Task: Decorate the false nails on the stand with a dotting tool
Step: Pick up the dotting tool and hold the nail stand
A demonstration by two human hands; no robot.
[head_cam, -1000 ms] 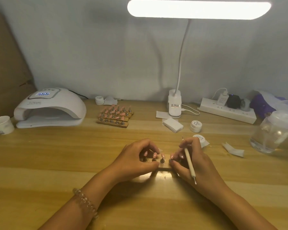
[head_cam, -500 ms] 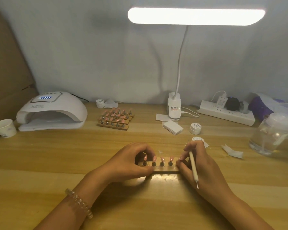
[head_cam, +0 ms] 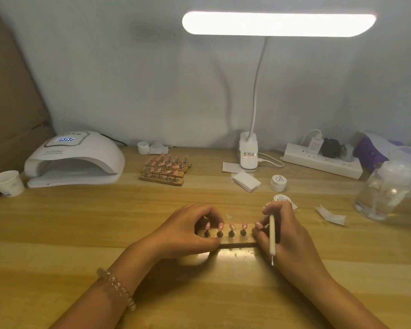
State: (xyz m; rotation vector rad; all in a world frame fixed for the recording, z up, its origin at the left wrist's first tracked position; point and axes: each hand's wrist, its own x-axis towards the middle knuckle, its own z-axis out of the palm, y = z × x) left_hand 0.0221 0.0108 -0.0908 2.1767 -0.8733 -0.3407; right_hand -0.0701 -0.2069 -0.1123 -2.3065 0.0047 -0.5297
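A small nail-art work corner, wooden counter (head_cam: 81,222) against a grey wall, white nail curing lamp (head_cam: 75,160) with lit display, bright desk lamp (head_cam: 278,23) on a bent neck, wooden stands of pink false nails (head_cam: 165,170), small white gel pots (head_cam: 278,183), white power strip (head_cam: 323,163)

Both bare forearms reach in low over the worktop (head_cam: 81,233) and angle toward each other, wrists close to the surface. The left grip (head_cam: 188,231) is curled round the left end of the stand (head_cam: 237,245), thumb along its front edge, fingers arched over the top. The right grip (head_cam: 287,236) has its fingertips tucked against the stand's other end. It also pinches the dotting tool (head_cam: 272,236), which lies along this grip's thumb side, tip pointing back toward the person. The two grips sit level, a little apart.
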